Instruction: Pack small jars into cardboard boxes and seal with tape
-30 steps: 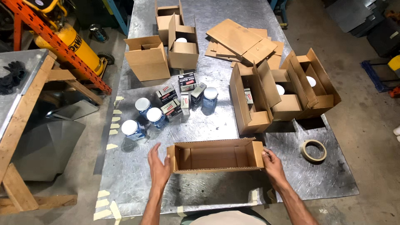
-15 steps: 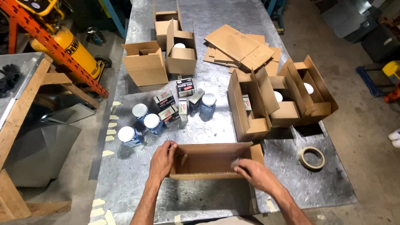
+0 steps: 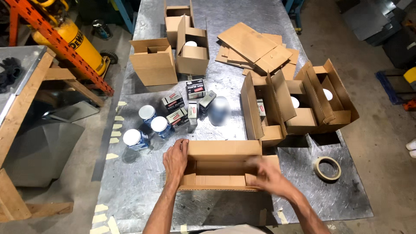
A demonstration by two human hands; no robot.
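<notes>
Left hand (image 3: pixel 175 159) gripping the left end of an open cardboard box (image 3: pixel 223 167) on the metal table (image 3: pixel 143 190), fingers curled over its edge, right hand (image 3: pixel 268 175) blurred, resting on the box's right flap, grip unclear, white-lidded jars (image 3: pixel 147 125) just beyond the left hand, tape roll (image 3: pixel 327 168) right of the right hand.

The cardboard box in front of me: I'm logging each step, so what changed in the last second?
Both hands left the box ends. The left hand now grips the cardboard box at its left wall; the right hand moved onto the near right flap. The jars, small cartons and tape roll stayed put.
</notes>
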